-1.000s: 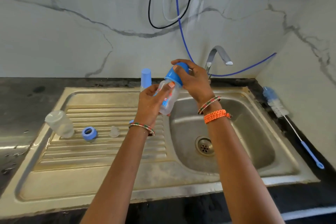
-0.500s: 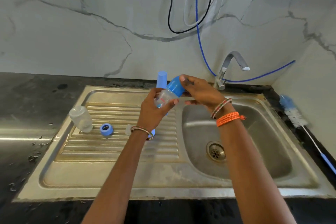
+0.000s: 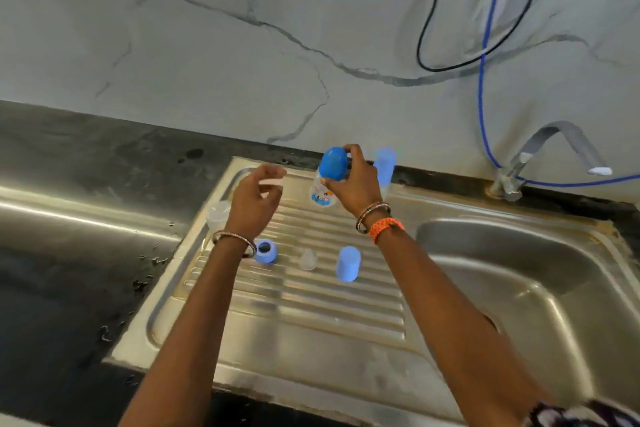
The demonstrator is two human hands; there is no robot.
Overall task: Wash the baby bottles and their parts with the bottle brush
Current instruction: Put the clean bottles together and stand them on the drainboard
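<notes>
Nearest us, a cap (image 3: 348,263), teat (image 3: 307,259) and ring (image 3: 266,251) lay on the drainer (image 3: 311,315), below our hands. Our left hand (image 3: 254,199) hung loosely curled, holding nothing. Beyond, our right hand (image 3: 356,185) gripped the capped bottle (image 3: 323,189).

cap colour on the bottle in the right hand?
Blue: the cap on the bottle held by the right hand. Head view, the only one.

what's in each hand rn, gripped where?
Right hand grips the baby bottle at its top, fingers round the blue cap. Left hand holds nothing, fingers loosely curled above the drainboard.
</notes>
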